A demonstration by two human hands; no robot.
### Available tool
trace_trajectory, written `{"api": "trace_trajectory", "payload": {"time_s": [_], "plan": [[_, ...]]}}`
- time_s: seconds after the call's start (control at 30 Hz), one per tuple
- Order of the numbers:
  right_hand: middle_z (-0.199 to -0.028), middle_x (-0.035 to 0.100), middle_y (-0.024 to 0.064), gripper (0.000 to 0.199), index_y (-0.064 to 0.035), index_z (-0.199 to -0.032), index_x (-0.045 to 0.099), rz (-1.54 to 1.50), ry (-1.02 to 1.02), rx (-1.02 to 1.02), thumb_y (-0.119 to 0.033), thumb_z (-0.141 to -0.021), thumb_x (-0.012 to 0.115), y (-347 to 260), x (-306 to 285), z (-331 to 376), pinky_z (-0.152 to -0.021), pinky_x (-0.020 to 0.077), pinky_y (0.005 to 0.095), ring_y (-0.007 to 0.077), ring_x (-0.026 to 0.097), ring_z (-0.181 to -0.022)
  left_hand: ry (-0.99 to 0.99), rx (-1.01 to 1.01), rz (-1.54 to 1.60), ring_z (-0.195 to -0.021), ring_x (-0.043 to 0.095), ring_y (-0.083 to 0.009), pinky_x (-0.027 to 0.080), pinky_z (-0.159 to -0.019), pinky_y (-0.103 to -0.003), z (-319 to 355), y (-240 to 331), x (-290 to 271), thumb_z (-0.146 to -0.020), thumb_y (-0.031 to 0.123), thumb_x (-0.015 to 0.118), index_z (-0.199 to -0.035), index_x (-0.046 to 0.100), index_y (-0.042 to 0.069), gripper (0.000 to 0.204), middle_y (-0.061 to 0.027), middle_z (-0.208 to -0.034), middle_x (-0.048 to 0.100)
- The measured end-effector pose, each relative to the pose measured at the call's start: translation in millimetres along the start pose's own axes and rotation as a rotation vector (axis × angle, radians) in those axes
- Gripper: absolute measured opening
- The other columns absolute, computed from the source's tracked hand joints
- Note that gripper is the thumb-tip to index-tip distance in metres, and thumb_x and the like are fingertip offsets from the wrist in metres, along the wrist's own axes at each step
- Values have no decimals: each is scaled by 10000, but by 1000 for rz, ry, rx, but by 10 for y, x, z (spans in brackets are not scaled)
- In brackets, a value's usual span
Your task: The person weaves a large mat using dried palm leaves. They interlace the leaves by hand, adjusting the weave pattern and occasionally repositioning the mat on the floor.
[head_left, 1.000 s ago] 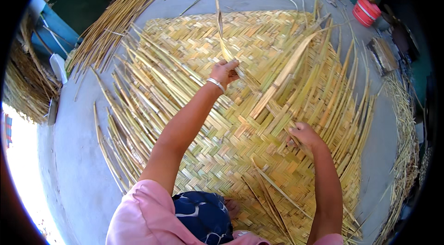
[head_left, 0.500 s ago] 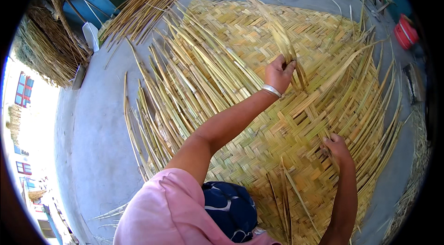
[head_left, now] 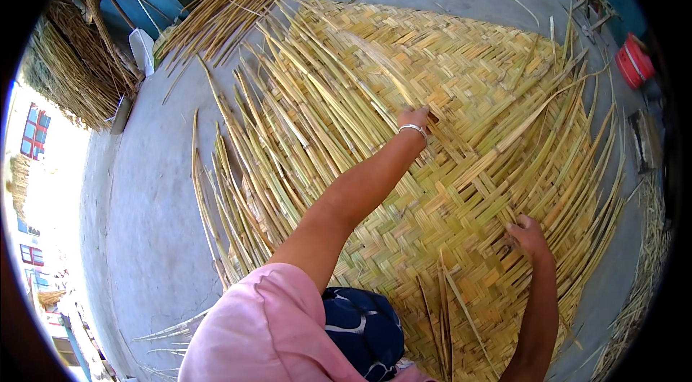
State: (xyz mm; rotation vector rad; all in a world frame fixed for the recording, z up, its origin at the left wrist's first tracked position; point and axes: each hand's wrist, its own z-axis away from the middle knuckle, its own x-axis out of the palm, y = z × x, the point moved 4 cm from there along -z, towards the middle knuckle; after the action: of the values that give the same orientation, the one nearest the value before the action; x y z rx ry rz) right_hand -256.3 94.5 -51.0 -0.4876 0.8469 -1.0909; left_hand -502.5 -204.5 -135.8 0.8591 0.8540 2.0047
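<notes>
A large woven reed mat (head_left: pixel 404 216) lies on the floor before me, its herringbone pattern yellow and pale green. My left hand (head_left: pixel 414 120), with a silver bangle at the wrist, is closed on a few flat reed strips (head_left: pixel 393 79) that extend up and to the left, low over the weave. Lower right, my right hand (head_left: pixel 528 235) is down at the mat where loose strips cross. Its fingers are closed around a reed strip, whose gripped part is mostly hidden. Long unwoven strips (head_left: pixel 569 166) fan out beyond the right hand.
Unwoven reed ends (head_left: pixel 274 144) fan across the floor on the left. Behind them lies a pile of brown reeds (head_left: pixel 238 0). Brush bundles (head_left: pixel 79 65) and a white dustpan (head_left: pixel 141 50) stand far left. A red bucket (head_left: pixel 634 61) and a grey block (head_left: pixel 644 138) sit at right.
My left hand has moved slightly left and down, swinging the raised strips leftward and lower over the mat. My right hand has stayed nearly in place.
</notes>
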Motion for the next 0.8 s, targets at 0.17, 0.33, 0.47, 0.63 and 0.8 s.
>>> {"api": "trace_trajectory", "payload": {"time_s": [0.17,0.33,0.47,0.63,0.8], "plan": [[-660,506,38,225,-34,-705,496,196,68,-4,-187,-817,618,-172,-30,133,-560,395,321,126,476,-593,44,26,-151,-727,622,-247,522,-578,-400,-255,360,-141,-844,137,602,-1069,484,-3,290,-120,-874,596],[-599,481,25,258,-17,-708,499,148,42,39,-223,-776,639,-345,37,203,-531,372,333,134,428,-571,-76,482,-1500,-813,632,-219,502,-658,-339,-449,735,-147,-794,206,635,-1044,593,149,259,-42,-909,648],[-636,475,174,279,-10,-733,495,620,246,-274,-236,-711,657,-120,-69,69,-563,394,390,297,497,-587,-261,649,-2169,-1034,595,-211,483,-794,-328,-356,545,94,-806,296,605,-1152,574,202,359,-16,-1121,624],[-722,465,119,207,-28,-793,480,651,202,-185,-188,-810,610,-74,-48,15,-637,390,398,260,457,-651,361,737,-1148,-1012,573,-280,470,-822,-373,-242,649,-71,-786,205,651,-1093,548,41,363,-143,-1093,588],[-748,487,68,172,-33,-847,507,488,66,-114,-189,-863,578,-39,-57,-114,-653,390,371,198,454,-677,-77,1494,-1274,-1086,508,-309,399,-921,-440,651,501,365,-794,244,631,-1131,538,33,408,-160,-1208,506]]}}
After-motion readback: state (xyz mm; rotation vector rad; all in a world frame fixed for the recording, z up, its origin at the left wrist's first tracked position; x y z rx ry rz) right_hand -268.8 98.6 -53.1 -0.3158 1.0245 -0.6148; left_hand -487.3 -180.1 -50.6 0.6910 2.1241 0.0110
